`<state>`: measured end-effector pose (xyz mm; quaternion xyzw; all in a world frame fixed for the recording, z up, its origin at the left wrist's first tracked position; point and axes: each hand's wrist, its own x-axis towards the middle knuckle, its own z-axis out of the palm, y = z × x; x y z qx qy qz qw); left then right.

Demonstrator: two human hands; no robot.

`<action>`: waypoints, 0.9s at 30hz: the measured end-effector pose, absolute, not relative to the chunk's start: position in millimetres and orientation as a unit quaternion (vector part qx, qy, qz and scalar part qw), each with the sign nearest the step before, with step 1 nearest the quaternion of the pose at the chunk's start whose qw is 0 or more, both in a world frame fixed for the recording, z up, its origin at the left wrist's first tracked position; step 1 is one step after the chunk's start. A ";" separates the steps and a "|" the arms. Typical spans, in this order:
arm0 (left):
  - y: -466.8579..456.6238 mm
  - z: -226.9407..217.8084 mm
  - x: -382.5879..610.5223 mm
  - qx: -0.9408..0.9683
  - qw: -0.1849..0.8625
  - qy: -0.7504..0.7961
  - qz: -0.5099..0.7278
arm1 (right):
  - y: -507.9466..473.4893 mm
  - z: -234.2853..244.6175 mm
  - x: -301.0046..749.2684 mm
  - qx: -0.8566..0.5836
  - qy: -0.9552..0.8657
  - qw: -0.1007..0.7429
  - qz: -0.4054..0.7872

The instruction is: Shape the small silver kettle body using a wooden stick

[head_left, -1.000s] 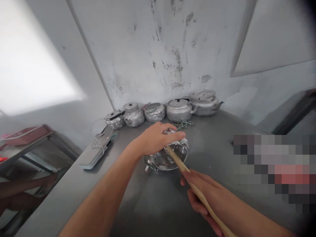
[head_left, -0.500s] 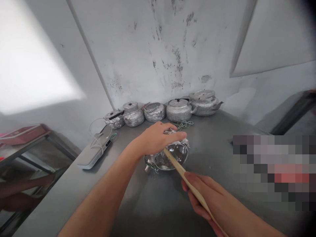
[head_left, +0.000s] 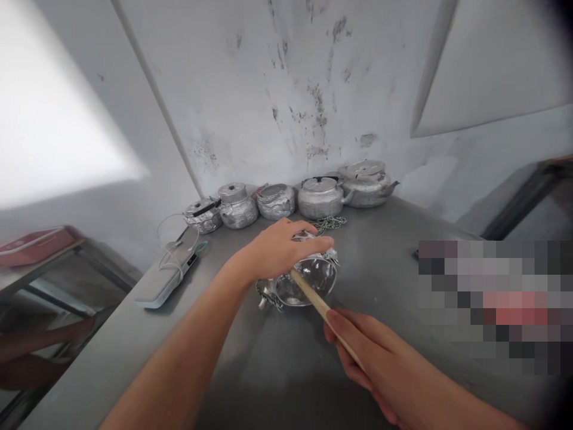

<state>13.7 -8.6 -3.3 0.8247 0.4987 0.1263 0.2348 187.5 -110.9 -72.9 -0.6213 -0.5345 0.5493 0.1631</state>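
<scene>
A shiny metal pot lies tipped on the table, its round mouth facing me, with a green-and-white cord at its left side. My left hand grips the top of this pot, thumb and fingers spread over its side. Closed around a wooden stick is my right hand. The stick's far end reaches the pot's mouth under my left palm, where its tip is hidden. More patterned cord lies just behind the pot.
Several dented metal kettles line the back of the grey table against the stained wall. A grey power bank with a white cable sits at left. A pink tray rests on a side shelf. The right side is pixelated.
The whole view has shifted slightly. My right hand and the stick have tilted a little, while my left hand keeps its place on the pot.
</scene>
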 end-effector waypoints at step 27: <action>-10.0 -2.8 15.3 0.822 0.238 0.498 0.138 | -108.4 -75.1 183.3 -0.617 -0.507 0.183 0.573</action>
